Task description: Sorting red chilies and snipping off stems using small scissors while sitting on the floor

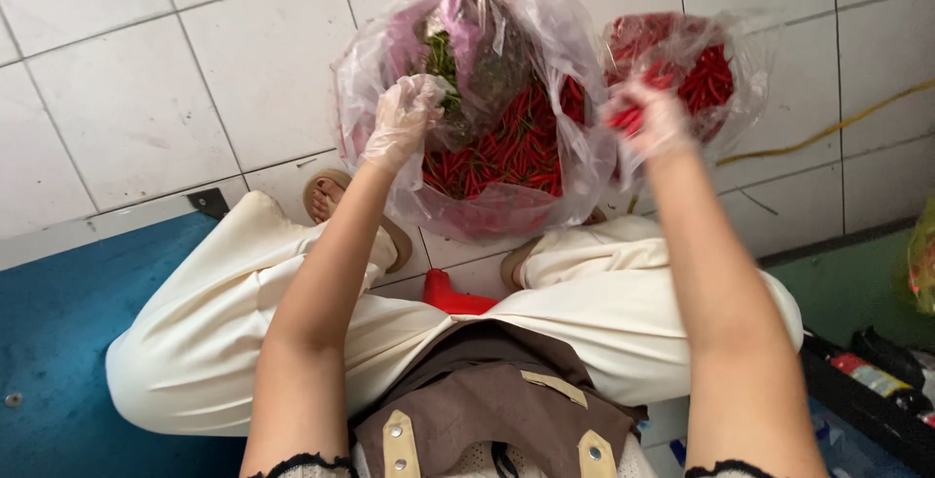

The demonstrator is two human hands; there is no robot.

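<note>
Two gloved hands work over bags on the floor tiles. My left hand (401,120) curls on green stems in the big chilli bag (487,186); my right hand (651,120) pinches red chillies (623,116) just before the smaller bag (716,79), which lies beyond it.

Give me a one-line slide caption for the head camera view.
Seated person's gloved left hand reaches into a big bag of red chillies while the right hand lifts several.
</note>
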